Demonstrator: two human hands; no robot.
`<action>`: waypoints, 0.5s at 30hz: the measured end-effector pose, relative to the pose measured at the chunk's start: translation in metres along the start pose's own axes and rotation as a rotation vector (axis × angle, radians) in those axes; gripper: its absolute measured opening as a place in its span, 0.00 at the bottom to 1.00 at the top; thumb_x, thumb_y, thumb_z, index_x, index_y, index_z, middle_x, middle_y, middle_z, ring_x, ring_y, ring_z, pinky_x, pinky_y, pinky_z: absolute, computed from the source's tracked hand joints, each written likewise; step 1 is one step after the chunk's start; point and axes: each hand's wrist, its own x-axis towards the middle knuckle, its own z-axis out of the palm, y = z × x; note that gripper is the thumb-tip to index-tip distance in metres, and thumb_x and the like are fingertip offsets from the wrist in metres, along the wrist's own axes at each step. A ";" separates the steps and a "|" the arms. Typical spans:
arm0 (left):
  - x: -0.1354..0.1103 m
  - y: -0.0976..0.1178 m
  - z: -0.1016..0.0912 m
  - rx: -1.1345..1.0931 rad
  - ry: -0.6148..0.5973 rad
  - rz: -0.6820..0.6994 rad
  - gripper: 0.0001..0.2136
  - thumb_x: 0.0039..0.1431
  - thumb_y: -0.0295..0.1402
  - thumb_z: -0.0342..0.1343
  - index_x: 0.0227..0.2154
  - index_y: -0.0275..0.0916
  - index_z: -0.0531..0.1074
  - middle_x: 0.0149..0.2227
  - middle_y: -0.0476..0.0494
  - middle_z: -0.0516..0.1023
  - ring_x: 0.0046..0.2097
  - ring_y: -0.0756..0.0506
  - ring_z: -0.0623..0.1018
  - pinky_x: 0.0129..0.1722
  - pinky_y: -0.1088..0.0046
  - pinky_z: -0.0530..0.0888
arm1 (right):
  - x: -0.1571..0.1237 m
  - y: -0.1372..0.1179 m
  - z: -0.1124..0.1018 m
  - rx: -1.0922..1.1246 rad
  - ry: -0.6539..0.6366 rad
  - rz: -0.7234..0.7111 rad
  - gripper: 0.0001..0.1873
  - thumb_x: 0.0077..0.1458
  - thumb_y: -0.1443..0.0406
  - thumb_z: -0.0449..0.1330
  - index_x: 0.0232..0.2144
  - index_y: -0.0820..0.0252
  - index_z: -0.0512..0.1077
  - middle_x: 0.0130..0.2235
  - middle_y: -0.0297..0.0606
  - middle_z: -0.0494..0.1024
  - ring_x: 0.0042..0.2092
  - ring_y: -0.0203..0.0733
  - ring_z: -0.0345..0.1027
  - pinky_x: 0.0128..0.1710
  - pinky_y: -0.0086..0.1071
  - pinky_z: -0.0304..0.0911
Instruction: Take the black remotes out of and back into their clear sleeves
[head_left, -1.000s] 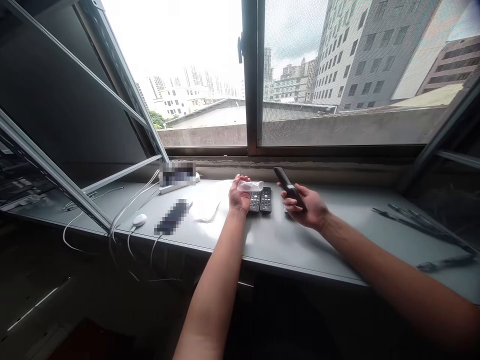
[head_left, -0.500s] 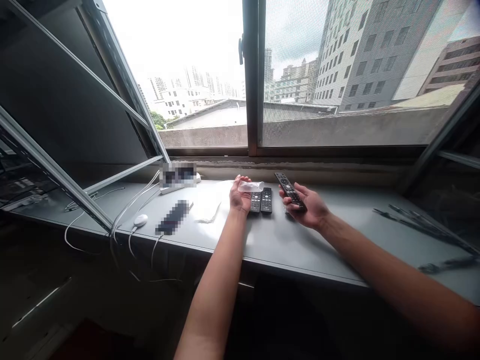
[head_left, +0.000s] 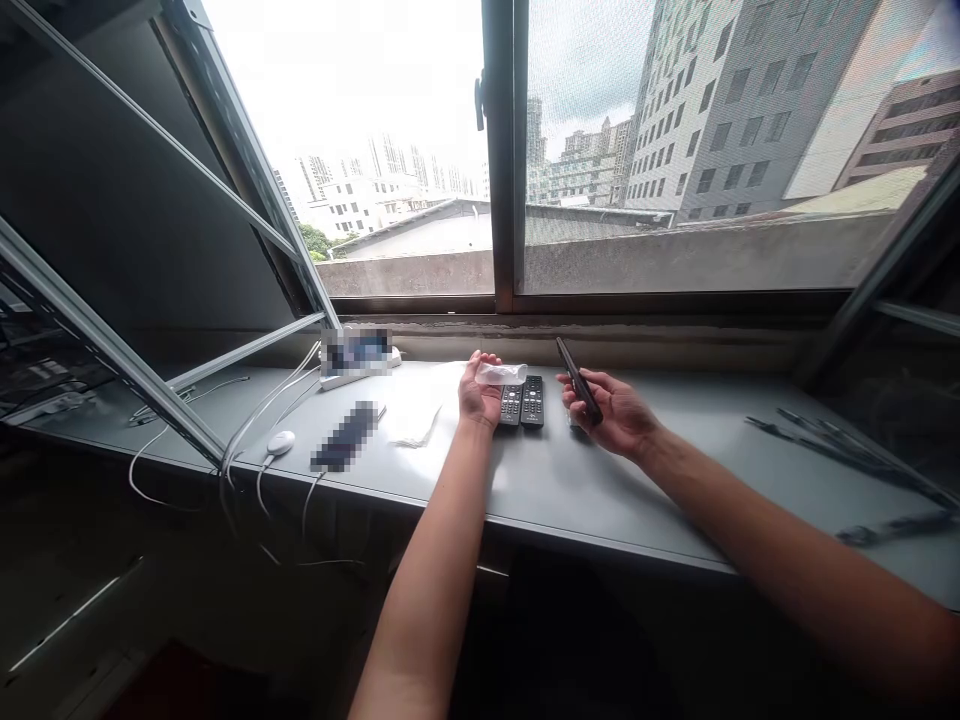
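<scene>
My left hand is closed around a small clear plastic wrapper, held just above the grey ledge. My right hand grips a black remote control, which is tilted on its edge so that its thin side faces me. Two more black remote controls lie side by side on the ledge between my hands, right next to the left one.
A white piece of plastic lies left of my left hand. Farther left are a blurred dark item, a white mouse, white cables and a power strip. Dark thin strips lie at right. The window frame stands behind.
My right hand has turned the remote: its button face showed half a second ago, now only its edge. The left hand and the wrapper have stayed put.
</scene>
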 end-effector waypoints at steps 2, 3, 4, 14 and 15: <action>0.000 0.000 0.000 0.003 0.002 -0.002 0.03 0.67 0.25 0.64 0.41 0.37 0.79 0.40 0.46 0.84 0.40 0.50 0.85 0.50 0.72 0.82 | 0.000 0.000 0.000 -0.005 0.031 0.005 0.11 0.70 0.68 0.61 0.53 0.60 0.73 0.40 0.44 0.81 0.36 0.41 0.80 0.25 0.24 0.80; 0.000 0.000 0.000 0.004 0.004 -0.001 0.03 0.67 0.25 0.64 0.41 0.37 0.79 0.40 0.46 0.84 0.40 0.50 0.85 0.50 0.72 0.82 | 0.001 -0.001 -0.001 -0.002 0.038 0.010 0.11 0.70 0.69 0.60 0.53 0.60 0.72 0.43 0.45 0.83 0.38 0.41 0.82 0.26 0.25 0.81; -0.001 0.000 0.001 0.005 0.006 0.000 0.02 0.68 0.25 0.64 0.41 0.37 0.79 0.40 0.46 0.84 0.40 0.50 0.85 0.50 0.72 0.81 | 0.001 -0.001 -0.001 0.004 0.039 0.015 0.11 0.71 0.69 0.60 0.54 0.60 0.72 0.45 0.47 0.84 0.39 0.42 0.82 0.26 0.25 0.81; -0.001 0.000 0.003 0.007 0.025 0.005 0.02 0.69 0.25 0.63 0.40 0.36 0.79 0.39 0.46 0.84 0.40 0.51 0.84 0.51 0.72 0.81 | 0.000 0.000 -0.004 0.051 -0.141 0.029 0.17 0.76 0.62 0.47 0.56 0.61 0.72 0.32 0.41 0.74 0.25 0.37 0.65 0.14 0.24 0.66; -0.001 0.000 0.003 0.003 0.023 0.006 0.02 0.69 0.25 0.62 0.40 0.36 0.79 0.39 0.46 0.84 0.40 0.51 0.84 0.51 0.72 0.81 | 0.000 0.000 -0.004 0.041 -0.129 0.023 0.16 0.76 0.62 0.48 0.56 0.60 0.72 0.32 0.40 0.74 0.25 0.37 0.66 0.15 0.24 0.67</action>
